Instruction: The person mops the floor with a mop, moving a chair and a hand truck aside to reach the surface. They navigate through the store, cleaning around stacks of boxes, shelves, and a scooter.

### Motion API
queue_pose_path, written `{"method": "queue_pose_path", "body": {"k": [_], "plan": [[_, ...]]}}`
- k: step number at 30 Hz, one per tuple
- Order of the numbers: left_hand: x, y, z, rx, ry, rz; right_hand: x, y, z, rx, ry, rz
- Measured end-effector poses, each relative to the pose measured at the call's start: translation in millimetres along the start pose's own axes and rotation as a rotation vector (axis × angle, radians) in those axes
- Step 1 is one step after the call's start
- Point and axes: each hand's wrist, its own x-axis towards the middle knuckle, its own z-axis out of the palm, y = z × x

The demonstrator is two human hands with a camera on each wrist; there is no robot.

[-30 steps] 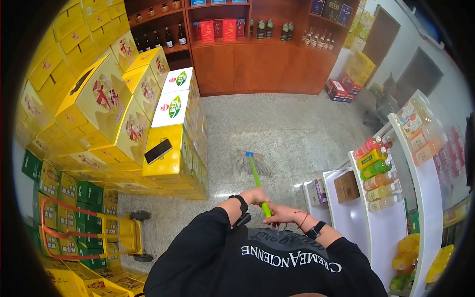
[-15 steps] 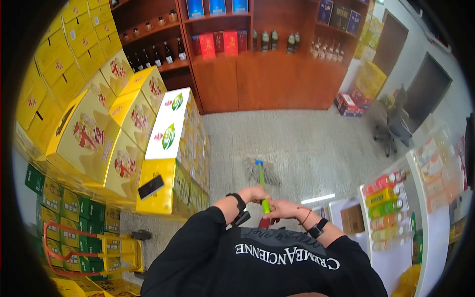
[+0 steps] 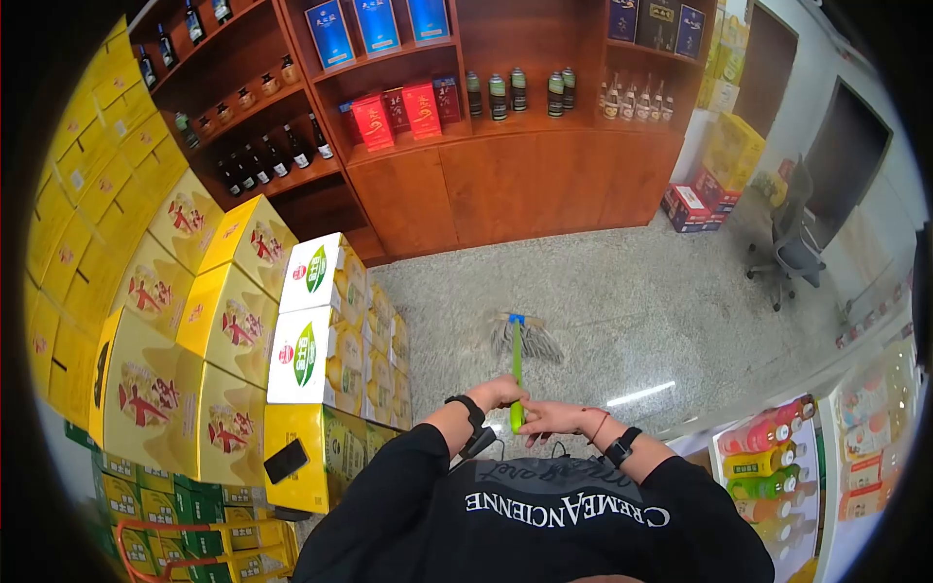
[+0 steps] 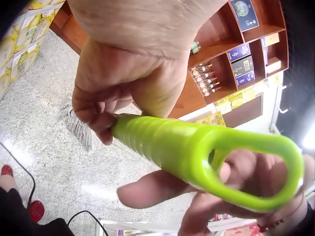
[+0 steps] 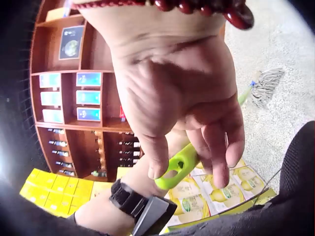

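A string mop with grey strands (image 3: 527,340), a blue connector and a green handle (image 3: 517,364) rests on the floor ahead of me. My left hand (image 3: 498,392) grips the handle below its ribbed end; in the left wrist view its fingers (image 4: 101,120) curl round the green plastic. Beside the looped handle end (image 5: 177,169) is my right hand (image 3: 552,418). Its thumb lies at the loop and its fingers (image 5: 216,147) hang fairly straight on the other side, not wrapped round it.
Stacked yellow cartons (image 3: 155,389) rise on the left, with a phone (image 3: 286,462) on a lower one. A wooden cabinet (image 3: 544,185) spans the back. To the right are an office chair (image 3: 792,243) and a white shelf with drink bottles (image 3: 768,462). A hand truck (image 3: 165,554) stands low left.
The head view has tilted up and swung, showing more of the cabinet. The mop strands have shifted slightly right in view. My left hand keeps its grip, with my right hand still at the handle end.
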Motion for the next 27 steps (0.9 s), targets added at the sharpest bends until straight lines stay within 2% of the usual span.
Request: {"method": "queue_pose_path", "body": {"k": [2,3,5,6,7,8,11,12,14,15,18,21,24,26,27], "plan": [[18,8,-11,0.092,-0.009,0.046,6,9,-26,0.268,0.025,-0.032],[27,9,-17,0.183,-0.015,0.092,15,18,-42,0.279,0.027,-0.034],[55,13,-33,0.268,-0.057,0.097,37,38,-79,0.493,0.154,0.116],[73,13,-42,0.348,-0.093,0.109,46,45,-93,0.507,0.156,0.113],[102,3,-50,0.445,-0.113,0.121,55,47,-107,0.525,0.274,0.147],[105,11,-63,0.458,-0.122,0.116,64,48,-121,0.543,0.392,0.181],[130,25,-109,0.513,-0.171,0.210,98,44,-159,0.600,0.509,0.203],[141,27,-124,0.543,-0.179,0.208,112,40,-169,0.621,0.521,0.184],[166,34,-151,0.663,-0.202,0.335,136,36,-191,0.652,0.524,0.254],[182,34,-163,0.601,-0.247,0.332,148,40,-200,0.686,0.538,0.247],[202,64,-197,0.656,-0.359,0.396,181,45,-229,0.697,0.535,0.325],[223,97,-208,0.668,-0.484,0.378,191,48,-254,0.694,0.517,0.352],[238,124,-198,0.599,-0.511,0.393,197,49,-268,0.819,0.544,0.306],[255,137,-188,0.621,-0.535,0.427,192,40,-277,0.484,0.538,0.261],[264,142,-184,0.617,-0.534,0.457,197,57,-284,0.505,0.553,0.254]]}}
